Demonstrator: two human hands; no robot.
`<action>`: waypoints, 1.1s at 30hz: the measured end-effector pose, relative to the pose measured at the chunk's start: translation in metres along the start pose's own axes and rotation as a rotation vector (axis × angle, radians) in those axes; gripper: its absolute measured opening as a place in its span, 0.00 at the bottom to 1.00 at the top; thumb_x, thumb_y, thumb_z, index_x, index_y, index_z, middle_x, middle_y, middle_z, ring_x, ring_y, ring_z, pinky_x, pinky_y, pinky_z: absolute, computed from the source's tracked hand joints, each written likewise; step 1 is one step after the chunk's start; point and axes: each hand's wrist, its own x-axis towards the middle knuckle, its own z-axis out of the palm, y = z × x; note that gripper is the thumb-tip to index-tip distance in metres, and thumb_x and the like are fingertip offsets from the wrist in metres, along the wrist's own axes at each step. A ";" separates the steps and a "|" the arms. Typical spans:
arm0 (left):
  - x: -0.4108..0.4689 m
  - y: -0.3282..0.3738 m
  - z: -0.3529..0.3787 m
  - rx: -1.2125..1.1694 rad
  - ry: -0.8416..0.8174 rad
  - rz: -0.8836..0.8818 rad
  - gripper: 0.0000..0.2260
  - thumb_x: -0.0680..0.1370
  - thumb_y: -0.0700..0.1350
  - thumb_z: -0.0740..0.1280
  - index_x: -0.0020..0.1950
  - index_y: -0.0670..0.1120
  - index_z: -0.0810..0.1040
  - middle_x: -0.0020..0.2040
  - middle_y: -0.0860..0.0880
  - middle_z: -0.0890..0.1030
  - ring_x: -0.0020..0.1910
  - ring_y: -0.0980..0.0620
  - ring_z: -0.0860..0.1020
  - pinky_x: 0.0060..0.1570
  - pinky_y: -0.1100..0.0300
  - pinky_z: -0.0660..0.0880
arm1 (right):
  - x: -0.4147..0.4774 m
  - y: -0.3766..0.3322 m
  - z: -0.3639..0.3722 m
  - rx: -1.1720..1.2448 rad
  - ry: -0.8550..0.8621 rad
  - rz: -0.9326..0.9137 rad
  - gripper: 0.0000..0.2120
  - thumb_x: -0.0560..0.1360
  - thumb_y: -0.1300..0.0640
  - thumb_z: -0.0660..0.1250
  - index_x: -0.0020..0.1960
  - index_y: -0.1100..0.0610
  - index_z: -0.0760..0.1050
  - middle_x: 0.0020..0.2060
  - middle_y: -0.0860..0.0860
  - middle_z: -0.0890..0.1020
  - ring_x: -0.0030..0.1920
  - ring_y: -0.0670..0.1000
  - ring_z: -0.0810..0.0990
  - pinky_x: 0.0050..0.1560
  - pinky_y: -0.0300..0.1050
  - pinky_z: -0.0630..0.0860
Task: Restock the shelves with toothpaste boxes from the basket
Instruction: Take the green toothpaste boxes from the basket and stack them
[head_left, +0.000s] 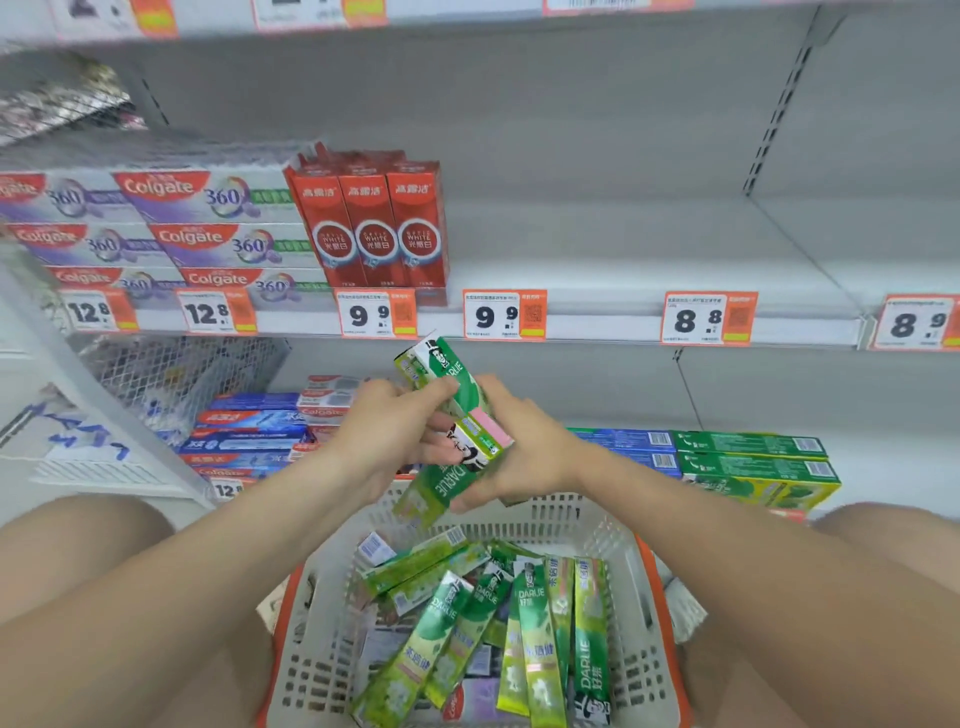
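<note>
Both my hands hold green Darlie toothpaste boxes above the basket. My left hand (387, 431) grips an upright green box (447, 371) near its top. My right hand (524, 457) curls round a second green box (441, 488) that tilts down toward the basket. The two boxes overlap between my hands. Below them the white basket with an orange rim (613, 525) sits between my knees and holds several more green boxes (535, 623). The middle shelf (623, 270) stretches bare to the right of three red boxes (376, 228).
Stacked Colgate 360 boxes (208, 234) fill the middle shelf's left side. Price tags (504, 314) line its front edge. On the lower shelf lie blue boxes (249, 436) at left and green boxes (753, 457) at right. A wire divider (171, 374) stands at left.
</note>
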 end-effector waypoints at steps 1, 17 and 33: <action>-0.001 0.001 -0.003 -0.025 -0.013 0.002 0.13 0.82 0.46 0.72 0.51 0.35 0.82 0.40 0.39 0.83 0.28 0.49 0.83 0.31 0.59 0.82 | 0.002 -0.001 0.001 0.049 -0.002 -0.009 0.47 0.59 0.54 0.89 0.67 0.46 0.62 0.49 0.51 0.84 0.37 0.52 0.85 0.35 0.51 0.82; -0.011 0.023 -0.025 0.240 -0.072 0.514 0.17 0.74 0.48 0.81 0.59 0.55 0.79 0.51 0.60 0.85 0.48 0.57 0.84 0.44 0.59 0.79 | -0.015 -0.050 -0.053 0.356 0.030 0.078 0.31 0.72 0.62 0.77 0.67 0.57 0.62 0.48 0.63 0.87 0.46 0.56 0.87 0.56 0.60 0.83; 0.020 0.064 -0.018 0.210 0.189 0.470 0.24 0.68 0.72 0.74 0.56 0.59 0.80 0.54 0.54 0.85 0.54 0.49 0.85 0.54 0.40 0.83 | 0.007 -0.061 -0.135 -0.714 0.825 -0.136 0.17 0.80 0.41 0.67 0.67 0.44 0.72 0.47 0.51 0.84 0.51 0.61 0.81 0.52 0.54 0.72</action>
